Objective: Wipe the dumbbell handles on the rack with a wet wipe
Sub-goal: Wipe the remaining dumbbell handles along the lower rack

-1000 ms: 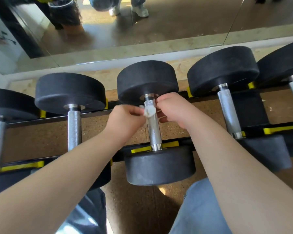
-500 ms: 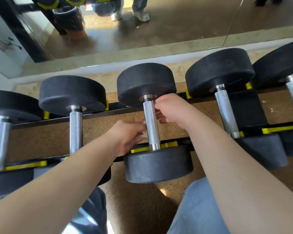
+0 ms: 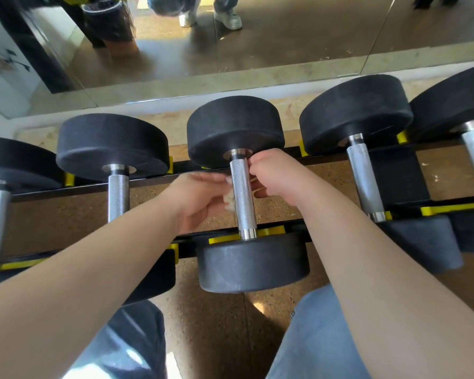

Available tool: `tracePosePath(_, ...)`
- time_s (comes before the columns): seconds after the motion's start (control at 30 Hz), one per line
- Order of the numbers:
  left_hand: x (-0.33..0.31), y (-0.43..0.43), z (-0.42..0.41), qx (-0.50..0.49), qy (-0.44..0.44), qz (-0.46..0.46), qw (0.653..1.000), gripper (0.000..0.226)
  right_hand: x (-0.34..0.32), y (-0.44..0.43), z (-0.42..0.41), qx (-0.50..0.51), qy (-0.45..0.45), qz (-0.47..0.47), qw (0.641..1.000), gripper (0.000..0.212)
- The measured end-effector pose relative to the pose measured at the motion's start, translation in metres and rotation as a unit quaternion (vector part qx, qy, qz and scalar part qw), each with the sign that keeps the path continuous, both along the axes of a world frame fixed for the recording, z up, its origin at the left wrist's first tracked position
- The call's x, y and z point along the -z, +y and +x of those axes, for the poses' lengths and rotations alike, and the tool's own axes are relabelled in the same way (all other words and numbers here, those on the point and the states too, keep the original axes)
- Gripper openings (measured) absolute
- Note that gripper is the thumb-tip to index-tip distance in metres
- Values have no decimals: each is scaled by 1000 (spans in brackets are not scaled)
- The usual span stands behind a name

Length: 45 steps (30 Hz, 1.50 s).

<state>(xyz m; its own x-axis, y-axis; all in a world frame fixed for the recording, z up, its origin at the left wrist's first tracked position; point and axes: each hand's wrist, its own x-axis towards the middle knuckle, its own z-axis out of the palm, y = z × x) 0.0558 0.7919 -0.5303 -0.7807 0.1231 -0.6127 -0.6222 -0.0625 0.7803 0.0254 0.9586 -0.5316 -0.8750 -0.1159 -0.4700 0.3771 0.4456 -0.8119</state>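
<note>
Black dumbbells with knurled steel handles lie side by side on a black and yellow rack point(image 3: 274, 231). The middle dumbbell's handle point(image 3: 242, 203) runs between my hands. My left hand point(image 3: 200, 199) is at the handle's left side and holds a small crumpled white wet wipe point(image 3: 229, 199) against it. My right hand point(image 3: 279, 177) is at the upper right of the handle, fingers curled in towards the bar; whether they close round it is hidden.
Neighbouring handles stand to the left point(image 3: 118, 195) and right point(image 3: 363, 176). A floor-level mirror point(image 3: 257, 36) behind the rack reflects a person's shoes. My knees in blue jeans point(image 3: 312, 337) are under the rack's front edge.
My left hand with the wipe slid down the handle, then came back up toward its middle. The right hand stayed near the top of the handle.
</note>
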Motion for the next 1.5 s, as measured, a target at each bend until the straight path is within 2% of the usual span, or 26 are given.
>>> tracePosePath(0.07, 2, 3, -11, -64, 39, 22, 997, 16, 0, 0, 0, 8, -1, 1, 1000, 28)
tracePosePath(0.1, 2, 1, -12, -56, 47, 37, 997, 18, 1, 0, -1, 11, -1, 2, 1000, 28)
tracePosePath(0.17, 2, -6, -2, 46, 14, 50, 998, 27, 4, -2, -3, 11, -5, -3, 1000, 28)
tracePosePath(0.23, 5, -11, 14, 217, -45, -11, 975, 34, 6, -4, -4, 13, -5, 0, 1000, 28)
tracePosePath(0.27, 8, -11, 19, 270, -62, -46, 960, 36, 6, -5, -4, 13, -5, 6, 1000, 28)
tracePosePath(0.3, 11, -10, 19, 278, -69, -67, 956, 37, 7, -5, -4, 17, -6, 10, 1000, 27)
tracePosePath(0.37, 15, -2, 12, 214, -63, -45, 974, 41, 7, -3, -3, 33, -9, 2, 999, 26)
tracePosePath(0.43, 19, 8, -3, 92, -41, 26, 995, 50, 6, -2, -7, 61, -24, -19, 998, 25)
tracePosePath(0.53, 21, 22, -15, -45, 1, 100, 994, 57, 4, -2, -13, 114, -74, -26, 990, 18)
tracePosePath(0.6, 20, 19, -8, -28, -19, 104, 994, 56, 3, 1, -12, 109, -89, -10, 990, 14)
tracePosePath(0.7, 21, 8, 11, 150, -101, 22, 983, 50, 3, 7, -5, 64, -95, 11, 993, 20)
tracePosePath(0.77, 21, 6, 13, 185, -115, -3, 976, 47, 3, 7, -3, 53, -102, 23, 993, 22)
tracePosePath(0.87, 17, 12, 0, 65, -51, 50, 995, 48, 1, 4, -3, 45, -102, 28, 993, 21)
tracePosePath(0.97, 10, 16, -12, -61, 20, 121, 991, 40, 0, 3, -3, 48, -102, 19, 993, 19)
tracePosePath(1.03, 6, 10, -4, -51, 29, 90, 994, 32, -1, 3, -2, 46, -98, 23, 994, 20)
tracePosePath(1.17, -1, -7, 33, 67, 3, -16, 998, 21, -1, 4, 0, -2, -50, 67, 996, 30)
tracePosePath(1.27, -3, -1, 34, -11, 73, -46, 996, 20, -2, 3, 3, -36, -36, 88, 995, 31)
tracePosePath(1.33, -3, 6, 17, -60, 146, -57, 986, 16, -3, 4, 6, -59, -25, 98, 993, 29)
tracePosePath(1.37, -5, 10, 8, -60, 184, -93, 977, 13, -3, 5, 7, -68, -19, 104, 992, 27)
tracePosePath(1.43, -5, 9, -3, -10, 240, -194, 951, 9, -4, 7, 10, -81, -6, 121, 989, 26)
tracePosePath(1.5, -5, 2, 6, 113, 273, -252, 922, 7, -6, 8, 11, -99, 7, 147, 984, 28)
